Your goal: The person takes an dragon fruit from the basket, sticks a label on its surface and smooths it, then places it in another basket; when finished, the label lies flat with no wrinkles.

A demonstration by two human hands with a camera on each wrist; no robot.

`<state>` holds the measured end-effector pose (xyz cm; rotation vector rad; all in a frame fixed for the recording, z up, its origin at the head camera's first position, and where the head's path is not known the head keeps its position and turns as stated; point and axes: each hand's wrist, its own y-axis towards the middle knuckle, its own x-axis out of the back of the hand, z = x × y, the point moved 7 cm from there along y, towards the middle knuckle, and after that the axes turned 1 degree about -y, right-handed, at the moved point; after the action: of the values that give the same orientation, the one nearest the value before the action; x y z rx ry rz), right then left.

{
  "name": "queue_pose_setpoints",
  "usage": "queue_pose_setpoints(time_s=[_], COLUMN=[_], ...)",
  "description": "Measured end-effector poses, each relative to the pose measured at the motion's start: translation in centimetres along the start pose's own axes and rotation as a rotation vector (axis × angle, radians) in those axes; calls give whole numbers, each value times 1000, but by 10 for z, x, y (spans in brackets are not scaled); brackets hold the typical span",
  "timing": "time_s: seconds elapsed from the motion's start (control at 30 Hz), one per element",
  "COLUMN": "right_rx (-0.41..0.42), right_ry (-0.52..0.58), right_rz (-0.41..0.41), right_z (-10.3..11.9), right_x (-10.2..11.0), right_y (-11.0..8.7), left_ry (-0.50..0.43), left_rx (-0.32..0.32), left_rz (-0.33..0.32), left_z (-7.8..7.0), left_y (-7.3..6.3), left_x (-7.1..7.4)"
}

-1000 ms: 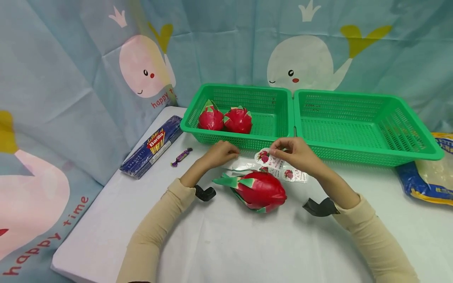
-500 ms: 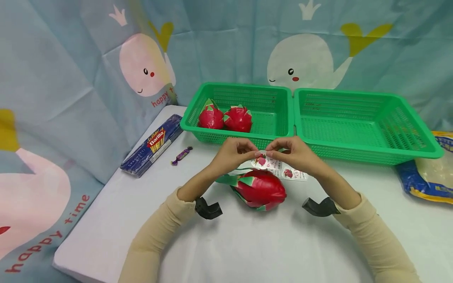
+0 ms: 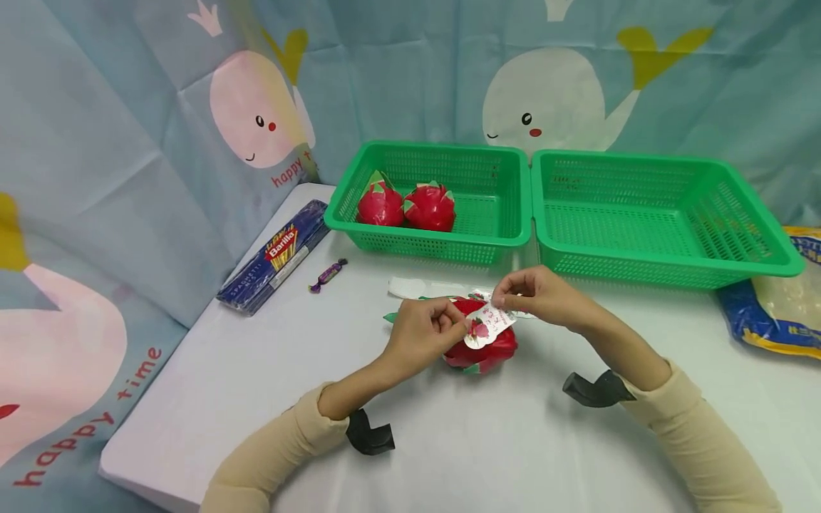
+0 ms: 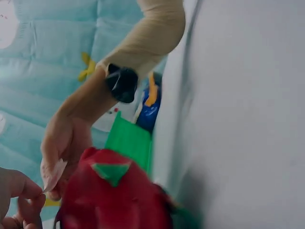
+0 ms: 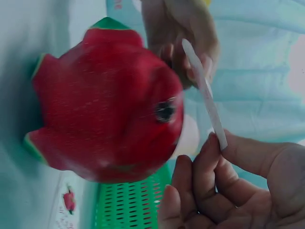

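A white sticker (image 3: 490,325) printed with a dragon fruit is stretched between my two hands. My left hand (image 3: 421,333) pinches its left edge between thumb and fingertips, and my right hand (image 3: 540,296) pinches the upper right end. Just beneath lies a red dragon fruit (image 3: 482,356) with green-tipped scales, partly covered by the sticker and left hand in the head view. The right wrist view shows the sticker (image 5: 207,98) edge-on, beside the fruit's round end (image 5: 109,105). Behind the fruit a strip of stickers (image 3: 442,288) lies on the table.
Two green baskets stand at the back; the left basket (image 3: 423,242) holds two dragon fruits (image 3: 430,206), the right basket (image 3: 641,267) adjoins it. A blue spaghetti pack (image 3: 274,258) and a purple wrapped candy (image 3: 328,276) lie left. A blue-yellow bag (image 3: 779,306) is at far right.
The left hand has come from the table to the sticker and taken its edge. Both hands have brought the sticker toward me, from above the strip to over the dragon fruit.
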<state>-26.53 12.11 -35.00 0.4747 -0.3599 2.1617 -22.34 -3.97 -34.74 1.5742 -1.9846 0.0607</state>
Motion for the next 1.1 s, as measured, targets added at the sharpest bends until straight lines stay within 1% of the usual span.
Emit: queue_pose_setpoints(time_s=[0.07, 0.13, 0.2, 0.27, 0.33, 0.37, 0.4, 0.43, 0.5, 0.53, 0.57, 0.6, 0.63, 0.67, 0.73, 0.83, 0.87, 0.93, 0.97, 1.03, 1.1], right_rx=[6, 7, 0, -25, -49, -58, -63, -65, -44, -21, 4, 31, 58, 84, 118, 102, 93, 75, 78, 133, 213], right_ry=[11, -4, -26, -39, -36, -36, -31, -24, -16, 2, 32, 63, 86, 111, 170, 222, 243, 264, 256, 213, 110], right_rz=[27, 31, 27, 17, 3, -8, -22, -41, -84, -98, -104, -100, -84, -57, 11, 80, 83, 46, 11, -43, -96], right_z=[-2, -5, -8, -14, -20, -23, -26, -28, -30, -31, -30, -29, -28, -27, -27, -35, -39, -45, -46, -43, -32], right_x=[-3, -6, -8, -11, -13, -13, -13, -13, -10, -10, -10, -11, -14, -18, -26, -34, -35, -33, -31, -29, -30], right_y=[1, 3, 4, 6, 7, 8, 8, 7, 4, 2, 0, -2, -4, -5, -6, -7, -7, -9, -10, -16, -22], left_ry=[104, 222, 309, 347, 348, 352, 362, 370, 429, 459, 486, 500, 502, 498, 458, 400, 388, 361, 349, 339, 357], left_rx=[-37, -68, -85, -95, -98, -107, -129, -166, -263, -313, -361, -402, -427, -433, -425, -402, -402, -403, -408, -432, -470], left_rz=[-34, -61, -68, -56, -50, -58, -73, -93, -153, -174, -181, -176, -159, -134, -66, -1, 16, 52, 69, 99, 104], left_z=[-2, -4, -6, -6, -6, -5, -6, -8, -13, -16, -19, -21, -22, -22, -18, -11, -9, -5, -3, -1, 0], left_y=[-4, -6, -6, -5, -5, -5, -6, -7, -10, -11, -13, -14, -14, -14, -15, -17, -18, -19, -20, -21, -21], left_x=[-2, -2, -2, -3, -3, -2, -1, -1, -1, -2, -4, -6, -9, -11, -14, -13, -12, -9, -8, -8, -8])
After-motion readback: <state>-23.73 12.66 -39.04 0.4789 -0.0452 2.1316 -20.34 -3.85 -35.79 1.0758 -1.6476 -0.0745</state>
